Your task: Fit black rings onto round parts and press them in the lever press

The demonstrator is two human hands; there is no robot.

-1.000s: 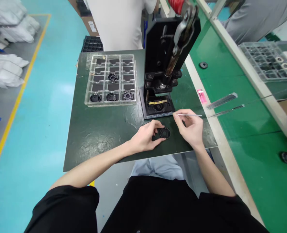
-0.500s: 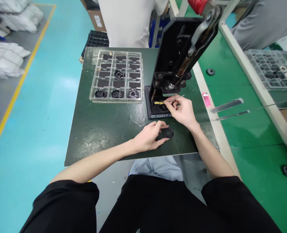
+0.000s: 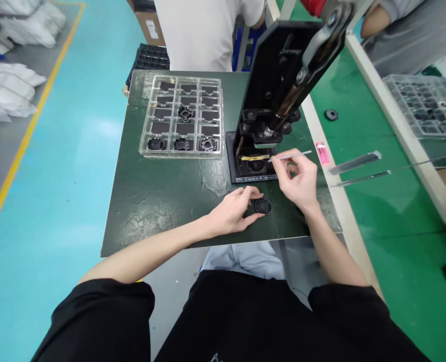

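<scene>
My left hand (image 3: 238, 208) rests on the dark green table, its thumb and fingers closed on the left edge of a round black plastic part (image 3: 263, 206). In my right hand (image 3: 296, 176) a thin pale stick (image 3: 300, 154) is pinched between thumb and fingers, just right of the base of a black hand press (image 3: 273, 90). Another round dark part (image 3: 255, 164) sits in the press base, beneath the raised press head. A yellow strip (image 3: 255, 158) lies across the base behind that part.
A clear compartment tray (image 3: 143, 151) with several round black parts stands at the table's back left. On the green surface to the right lie a pink item (image 3: 322, 153), bundles of thin rods (image 3: 354, 163) and a black ring part (image 3: 331, 114). A person in white (image 3: 194, 35) is beyond the table.
My right hand has moved right, away from the press base, still with the stick. My left hand stays on the round part. The view has shifted slightly.
</scene>
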